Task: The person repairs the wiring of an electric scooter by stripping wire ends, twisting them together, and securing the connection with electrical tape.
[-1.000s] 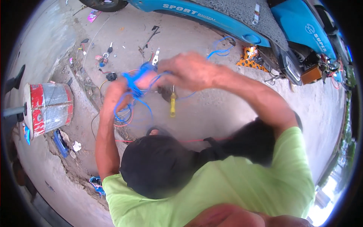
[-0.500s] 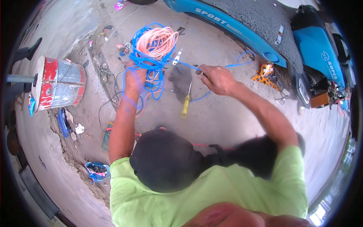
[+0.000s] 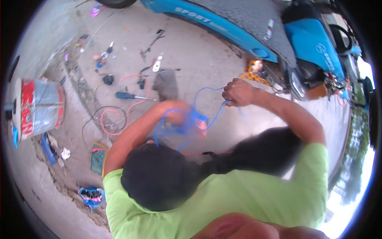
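Observation:
My left hand (image 3: pixel 178 112) is smeared by motion, with a loose coil of blue wire (image 3: pixel 185 122) gathered in it and a bit of pink wire showing at its lower right. My right hand (image 3: pixel 240 92) is closed, its fingertips pinching a length of the same blue wire, which loops back toward the coil. Beyond the left forearm lies a screwdriver (image 3: pixel 126 95) with a blue handle. Pink-red wire (image 3: pixel 104 123) curls on the floor beside it. Farther off is a dark flat patch (image 3: pixel 165 84) with a small white tool (image 3: pixel 157 63) at its far edge.
A blue scooter (image 3: pixel 223 30) stands at the far right, an orange patterned packet (image 3: pixel 254 77) beside it. On the left are a red-and-grey drum (image 3: pixel 41 106), a green-and-yellow device (image 3: pixel 98 159) and a small blue bag (image 3: pixel 92 197). Keys (image 3: pixel 104 55) lie farther back.
My left hand has brought the wire coil down toward my body. My right hand has moved rightward, still on the blue wire. The whole view has shifted, uncovering the blue-handled screwdriver.

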Action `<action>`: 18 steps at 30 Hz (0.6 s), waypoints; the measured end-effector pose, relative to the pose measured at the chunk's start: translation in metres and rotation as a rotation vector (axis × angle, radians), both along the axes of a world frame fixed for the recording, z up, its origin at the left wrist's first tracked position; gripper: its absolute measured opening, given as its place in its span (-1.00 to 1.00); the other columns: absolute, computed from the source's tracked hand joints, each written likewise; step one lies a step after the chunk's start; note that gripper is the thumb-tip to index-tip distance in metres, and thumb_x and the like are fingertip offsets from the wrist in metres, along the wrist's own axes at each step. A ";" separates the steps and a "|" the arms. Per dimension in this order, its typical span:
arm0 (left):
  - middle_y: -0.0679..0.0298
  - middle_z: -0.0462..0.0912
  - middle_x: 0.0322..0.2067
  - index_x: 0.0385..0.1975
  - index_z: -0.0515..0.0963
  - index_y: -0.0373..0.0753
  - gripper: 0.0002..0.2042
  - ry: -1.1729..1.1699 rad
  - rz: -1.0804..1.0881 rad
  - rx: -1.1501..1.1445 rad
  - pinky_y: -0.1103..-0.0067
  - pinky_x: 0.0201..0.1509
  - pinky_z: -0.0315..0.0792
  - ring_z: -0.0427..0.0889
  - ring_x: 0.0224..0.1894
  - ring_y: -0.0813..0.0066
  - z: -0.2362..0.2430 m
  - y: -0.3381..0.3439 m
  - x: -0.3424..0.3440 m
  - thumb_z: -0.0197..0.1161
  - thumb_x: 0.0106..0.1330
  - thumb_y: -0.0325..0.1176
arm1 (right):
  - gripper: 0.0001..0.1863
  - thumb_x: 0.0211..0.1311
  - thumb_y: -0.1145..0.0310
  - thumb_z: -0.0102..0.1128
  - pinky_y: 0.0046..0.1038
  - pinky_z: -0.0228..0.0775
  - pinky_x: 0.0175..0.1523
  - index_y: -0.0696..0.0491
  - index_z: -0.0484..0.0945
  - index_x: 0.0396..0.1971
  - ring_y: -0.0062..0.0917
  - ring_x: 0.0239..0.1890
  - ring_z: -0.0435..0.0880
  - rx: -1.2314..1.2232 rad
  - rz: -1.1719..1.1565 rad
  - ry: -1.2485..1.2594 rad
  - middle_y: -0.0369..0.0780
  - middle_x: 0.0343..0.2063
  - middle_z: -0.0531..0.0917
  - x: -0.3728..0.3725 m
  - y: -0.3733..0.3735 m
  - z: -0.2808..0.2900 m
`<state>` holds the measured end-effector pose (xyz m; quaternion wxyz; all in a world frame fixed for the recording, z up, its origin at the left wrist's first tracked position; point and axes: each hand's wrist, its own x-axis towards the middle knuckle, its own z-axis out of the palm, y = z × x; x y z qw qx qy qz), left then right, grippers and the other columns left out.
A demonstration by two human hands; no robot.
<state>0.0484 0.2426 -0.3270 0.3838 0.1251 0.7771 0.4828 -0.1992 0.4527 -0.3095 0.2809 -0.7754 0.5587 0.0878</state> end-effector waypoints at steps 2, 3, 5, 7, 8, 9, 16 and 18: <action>-0.05 0.70 -0.40 -0.28 0.64 -0.32 -0.68 0.081 -0.057 0.073 0.25 -0.25 0.51 0.61 -0.42 0.15 -0.082 0.024 0.012 0.37 0.16 -0.16 | -0.54 0.36 -0.07 0.13 0.01 0.48 -0.17 0.07 0.60 -0.45 0.00 -0.29 0.70 0.254 -0.126 0.159 -0.04 -0.43 0.71 -0.012 0.016 0.008; -0.05 0.70 -0.39 -0.26 0.63 -0.33 -0.67 0.126 -0.100 0.132 0.27 -0.22 0.51 0.59 -0.40 0.21 -0.108 0.033 0.018 0.38 0.17 -0.16 | -0.46 0.42 -0.14 0.06 -0.01 0.48 -0.15 0.07 0.61 -0.45 0.02 -0.26 0.69 0.335 -0.144 0.121 -0.03 -0.42 0.71 -0.013 0.021 0.009; -0.06 0.71 -0.36 -0.25 0.63 -0.34 -0.65 0.084 -0.115 0.266 0.27 -0.18 0.51 0.60 -0.37 0.20 -0.082 0.039 0.014 0.38 0.18 -0.15 | -0.47 0.42 -0.14 0.07 0.00 0.48 -0.15 0.07 0.61 -0.44 0.03 -0.26 0.68 0.328 -0.254 0.009 -0.02 -0.42 0.70 -0.006 0.021 0.015; -0.11 0.72 -0.26 -0.18 0.62 -0.37 -0.59 0.059 -0.141 0.446 0.26 -0.10 0.52 0.65 -0.28 0.18 -0.073 0.044 0.008 0.40 0.18 -0.11 | -0.49 0.44 -0.11 0.08 -0.02 0.46 -0.16 0.08 0.61 -0.43 0.05 -0.27 0.66 0.240 -0.468 -0.253 0.02 -0.42 0.67 -0.001 0.013 0.015; -0.11 0.72 -0.26 -0.18 0.62 -0.37 -0.59 0.051 -0.131 0.436 0.26 -0.10 0.52 0.65 -0.28 0.18 -0.084 0.043 0.009 0.40 0.18 -0.11 | -0.53 0.46 -0.04 0.09 -0.05 0.45 -0.17 0.09 0.62 -0.40 0.03 -0.28 0.65 0.179 -0.535 -0.349 0.04 -0.42 0.66 0.001 -0.003 0.016; -0.04 0.75 -0.25 -0.17 0.66 -0.36 -0.60 0.215 -0.084 0.469 0.27 -0.15 0.51 0.64 -0.29 0.28 -0.101 0.044 0.011 0.41 0.16 -0.14 | -0.56 0.46 -0.01 0.09 -0.06 0.46 -0.17 0.09 0.63 -0.37 0.02 -0.28 0.66 0.178 -0.526 -0.305 0.05 -0.41 0.66 0.002 -0.022 0.021; 0.09 0.77 -0.17 -0.07 0.67 -0.34 -0.63 0.405 1.119 0.572 0.35 -0.04 0.57 0.68 -0.16 0.46 -0.007 -0.013 0.021 0.47 0.20 -0.23 | -0.56 0.45 0.01 0.10 -0.07 0.44 -0.15 0.13 0.65 -0.30 -0.01 -0.28 0.65 -0.139 -0.528 -0.450 0.06 -0.40 0.66 0.033 -0.048 -0.017; 0.11 0.77 -0.20 -0.08 0.67 -0.30 -0.66 0.476 1.349 0.449 0.38 -0.07 0.58 0.70 -0.17 0.41 -0.010 -0.040 0.025 0.43 0.24 -0.24 | -0.51 0.47 -0.02 0.10 -0.11 0.43 -0.18 0.16 0.65 -0.35 -0.08 -0.34 0.62 0.042 -0.628 -0.448 0.06 -0.45 0.62 0.057 -0.064 0.021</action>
